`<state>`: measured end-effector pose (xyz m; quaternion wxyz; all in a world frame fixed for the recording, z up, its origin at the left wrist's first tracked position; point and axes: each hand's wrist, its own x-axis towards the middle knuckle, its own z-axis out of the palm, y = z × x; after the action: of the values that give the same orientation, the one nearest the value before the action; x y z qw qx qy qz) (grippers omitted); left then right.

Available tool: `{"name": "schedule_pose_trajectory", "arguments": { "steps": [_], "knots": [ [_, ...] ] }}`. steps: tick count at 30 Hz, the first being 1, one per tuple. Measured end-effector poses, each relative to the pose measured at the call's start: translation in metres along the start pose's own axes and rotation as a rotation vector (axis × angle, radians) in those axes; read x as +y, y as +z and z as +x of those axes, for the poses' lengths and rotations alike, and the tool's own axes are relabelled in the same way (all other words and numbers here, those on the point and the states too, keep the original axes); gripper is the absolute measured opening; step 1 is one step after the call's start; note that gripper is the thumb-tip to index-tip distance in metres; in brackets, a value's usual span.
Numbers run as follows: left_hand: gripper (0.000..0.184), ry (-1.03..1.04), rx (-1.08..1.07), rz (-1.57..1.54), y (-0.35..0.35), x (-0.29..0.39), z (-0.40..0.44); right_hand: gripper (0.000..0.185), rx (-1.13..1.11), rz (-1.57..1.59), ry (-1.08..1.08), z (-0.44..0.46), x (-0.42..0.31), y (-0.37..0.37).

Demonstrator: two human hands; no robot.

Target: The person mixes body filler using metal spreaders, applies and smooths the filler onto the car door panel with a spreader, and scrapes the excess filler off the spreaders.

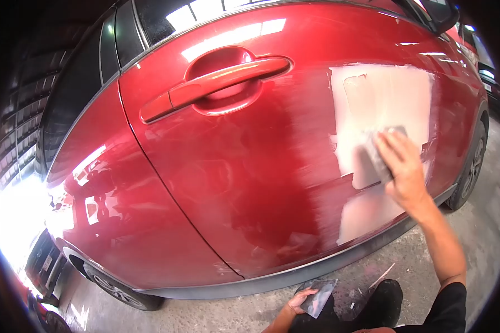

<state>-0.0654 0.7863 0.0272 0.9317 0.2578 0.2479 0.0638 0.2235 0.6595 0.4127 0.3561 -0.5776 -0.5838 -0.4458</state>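
A pale pink patch of body filler (389, 94) covers part of the red car door (250, 183). My right hand (406, 169) is closed around a grey, filler-smeared spreader (378, 158) at the lower part of this patch; motion blurs its edge. Below the hand, a second, thinner pale area (364, 216) reaches toward the door's bottom. Low in the view, my left hand (299, 302) grips a flat, greyish plate (325, 291) with some pinkish filler on it, apart from the door.
The door handle (222, 86) juts out left of the patch, and a side mirror (441, 15) sticks out at top right. The dark sill (294, 277) runs along the bottom. Wheels stand at both sides. A thin stick (384, 275) lies on the concrete floor (205, 316).
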Motion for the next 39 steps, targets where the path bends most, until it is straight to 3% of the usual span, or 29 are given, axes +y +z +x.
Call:
{"name": "schedule_pose_trajectory", "arguments": {
  "steps": [2, 6, 12, 14, 18, 22, 28, 30, 32, 36, 39],
  "knots": [
    [0.034, 0.029, 0.02, 0.017, 0.008, 0.0, 0.0, 0.049, 0.175, -0.055, -0.053, 0.032, 0.007, -0.021],
    [0.035, -0.007, 0.003, -0.014, 0.01, 0.003, -0.003, 0.053, 0.191, -0.055, -0.107, 0.094, 0.011, -0.033],
    [0.036, 0.022, -0.038, 0.004, 0.025, 0.004, -0.011, 0.061, 0.167, 0.022, -0.079, 0.094, 0.017, -0.013],
    [0.039, 0.023, 0.108, 0.028, 0.039, 0.01, -0.017, 0.059, 0.086, 0.043, -0.054, 0.089, 0.014, -0.014],
    [0.042, -0.046, 0.082, 0.026, 0.019, 0.009, -0.007, 0.053, -0.139, -0.015, -0.115, 0.036, 0.001, -0.006],
    [0.041, -0.077, 0.057, 0.059, 0.044, 0.02, -0.019, 0.055, -0.114, -0.014, -0.124, -0.004, -0.009, 0.005],
    [0.038, -0.048, 0.032, 0.049, 0.03, 0.009, -0.013, 0.054, -0.332, 0.065, -0.109, -0.019, -0.004, -0.024],
    [0.039, -0.012, 0.038, 0.082, 0.016, 0.004, -0.006, 0.05, -0.211, -0.001, -0.08, 0.007, -0.002, -0.041],
    [0.04, -0.007, -0.01, 0.034, 0.003, 0.001, 0.001, 0.051, 0.141, -0.084, 0.017, 0.037, 0.002, -0.049],
    [0.039, -0.019, -0.085, 0.07, 0.031, 0.011, -0.016, 0.056, 0.22, -0.097, -0.037, 0.075, 0.012, -0.033],
    [0.043, -0.027, -0.027, 0.03, 0.044, 0.013, -0.023, 0.061, 0.218, -0.105, -0.053, 0.087, 0.005, -0.026]
  ]
}}
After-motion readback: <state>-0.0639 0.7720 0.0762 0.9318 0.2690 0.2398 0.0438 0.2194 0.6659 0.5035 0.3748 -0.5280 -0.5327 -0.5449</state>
